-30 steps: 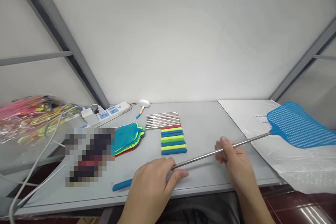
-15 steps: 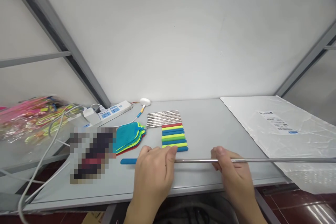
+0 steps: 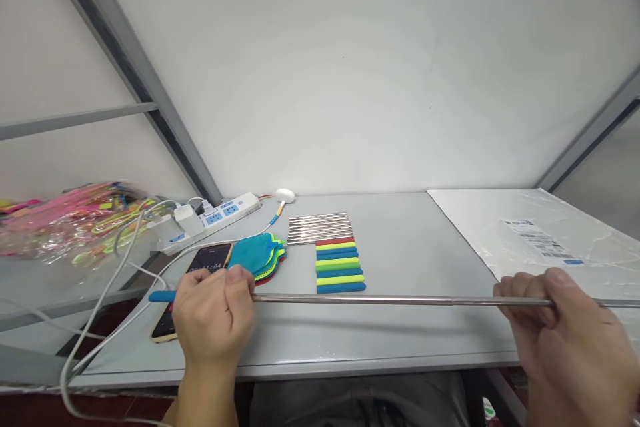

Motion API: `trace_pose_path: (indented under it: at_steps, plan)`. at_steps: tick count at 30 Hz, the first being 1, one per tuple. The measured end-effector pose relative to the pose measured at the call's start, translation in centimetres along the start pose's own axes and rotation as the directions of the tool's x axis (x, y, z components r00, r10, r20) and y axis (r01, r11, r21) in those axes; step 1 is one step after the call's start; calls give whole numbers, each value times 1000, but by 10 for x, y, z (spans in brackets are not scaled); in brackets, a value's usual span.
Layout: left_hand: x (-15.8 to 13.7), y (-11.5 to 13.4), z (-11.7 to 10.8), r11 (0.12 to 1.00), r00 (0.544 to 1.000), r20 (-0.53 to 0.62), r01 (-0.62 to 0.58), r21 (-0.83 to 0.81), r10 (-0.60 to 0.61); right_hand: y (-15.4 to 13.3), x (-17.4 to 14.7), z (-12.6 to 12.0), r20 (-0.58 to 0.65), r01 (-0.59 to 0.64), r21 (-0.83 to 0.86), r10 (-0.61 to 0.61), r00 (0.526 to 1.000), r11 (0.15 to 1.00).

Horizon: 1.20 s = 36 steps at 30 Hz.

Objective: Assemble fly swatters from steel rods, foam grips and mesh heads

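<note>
Gripping a telescopic metal rod (image 3: pixel 395 301) at two points, a person held it level across a gray surface (image 3: pixel 425 341). Plastic-wrapped, brightly colored goods (image 3: pixel 75 220) lay at far left. Next came the rod's blue grip (image 3: pixel 163 296), jutting past a clenched left hand (image 3: pixel 213 313), which hid the joint between grip and metal. A phone (image 3: pixel 213 255) lay partly behind that hand, touching stacked mesh swatter heads (image 3: pixel 250 251). A row of short metal rods (image 3: pixel 320 228) and a column of colored grips (image 3: pixel 340 268) sat near center, beyond the rod. At right, the right hand (image 3: pixel 575 333) was clasped around the rod in front of a white mailer (image 3: pixel 500 237); the rod's far end ran out of view. Thin steps showed between its sections, so an even pull straight along its length looked the best way to draw them out. Bending at those joints risked a kink, and a firm left grasp seemed needed to keep the blue grip seated.
</note>
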<state>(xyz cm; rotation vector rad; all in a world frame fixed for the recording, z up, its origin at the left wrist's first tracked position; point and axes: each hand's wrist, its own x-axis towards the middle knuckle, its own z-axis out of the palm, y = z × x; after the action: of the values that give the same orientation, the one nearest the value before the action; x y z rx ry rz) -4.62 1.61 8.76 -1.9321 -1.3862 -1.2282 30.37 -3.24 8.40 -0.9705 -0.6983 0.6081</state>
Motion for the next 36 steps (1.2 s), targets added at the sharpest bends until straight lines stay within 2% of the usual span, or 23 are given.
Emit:
trace_pose_path:
  at_steps: [4, 9, 11, 13, 16, 20, 22, 27, 29, 30, 31, 33, 34, 35, 36]
  plan:
    - [-2, -1, -1, 1000, 998, -67, -14, 14, 15, -1, 14, -11, -29, -31, 52, 32, 999, 998]
    - [-5, 33, 7, 1000, 1000, -28, 7, 17, -6, 1, 7, -1, -105, -39, 108, 51, 993, 993]
    - [-6, 48, 12, 1000, 999, 22, 28, 14, -28, 10, -4, 10, -43, -86, 75, 89, 995, 994]
    - [-6, 56, 15, 999, 996, 76, 42, 11, -43, 21, -17, 20, 94, -176, 26, 173, 980, 984]
    - [-6, 51, 17, 999, 994, 107, 28, 14, -30, 34, -31, 28, 176, -229, -9, 227, 958, 973]
    - [-7, 28, 13, 998, 998, 27, -60, 3, 60, 28, -33, 24, 194, -168, -48, 174, 966, 985]
    - [-7, 22, 10, 998, 998, 7, -69, -7, 69, 20, -30, 20, 173, -145, -42, 150, 973, 989]
    - [-7, 34, 8, 999, 1000, 27, 16, -48, -14, 17, -23, 16, 139, -148, -24, 149, 979, 989]
    - [-13, 47, 12, 993, 990, -92, 98, -66, -104, 20, -22, 18, 101, -171, 16, 168, 981, 985]
    - [-18, 54, 15, 987, 965, -213, 137, -78, -151, 22, -22, 20, 75, -189, 42, 186, 980, 981]
    - [-24, 62, 18, 985, 909, -381, 145, -93, -170, 24, -22, 22, 57, -210, 68, 206, 977, 975]
    - [-38, 79, 26, 985, 733, -660, 85, -151, -165, 27, -23, 26, 46, -249, 109, 246, 968, 962]
    - [-44, 87, 29, 970, 704, -682, 38, -241, -197, 29, -24, 27, 36, -264, 124, 261, 965, 957]
    - [-50, 94, 31, 921, 776, -573, 28, -388, -265, 30, -24, 28, 19, -278, 136, 278, 960, 951]
    - [-55, 100, 33, 818, 826, -440, 44, -573, -352, 33, -25, 29, 4, -294, 145, 296, 955, 945]
